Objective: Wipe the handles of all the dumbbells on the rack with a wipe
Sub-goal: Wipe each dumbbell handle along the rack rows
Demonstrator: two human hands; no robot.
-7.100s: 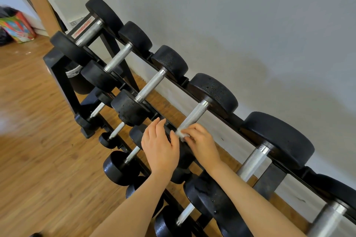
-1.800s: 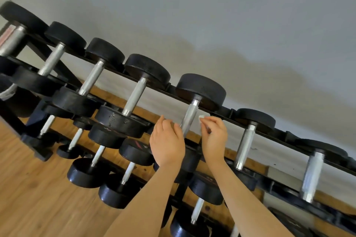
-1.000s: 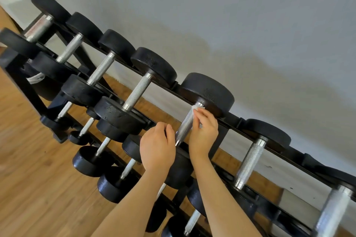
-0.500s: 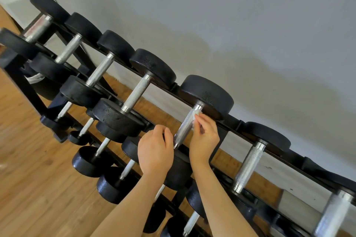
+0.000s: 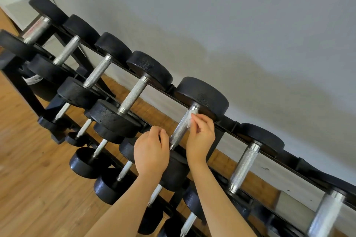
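So there's a plain grey wall (image 5: 250, 25) running behind everything and a wood floor (image 5: 28, 188) on the near left. Against the wall sits a black dumbbell rack (image 5: 217, 136), tilted in view so it runs from far left down to near right, with at least two tiers. The top tier holds a row of black-headed dumbbells with knurled silver handles, smaller ones sit on the tier below, closer to the floor. Way over at the far left end there's a white box-like thing (image 5: 17, 9) with something bluish on top, can't make out what.

The one being worked on is the fifth dumbbell (image 5: 202, 94) from the left on the top row. The right hand (image 5: 201, 136) is pinching a small white wipe (image 5: 190, 118) between thumb and fingertips, and it's pressed against the right side of that dumbbell's handle (image 5: 181, 129), up at the far end just below the big black head. The left hand (image 5: 152, 154) is on the near head of the same dumbbell, fingers curled over its top edge just left of the handle's near end, so kind of bracing it.

The next handle (image 5: 243, 167) to the right sits bare, nobody touching it.
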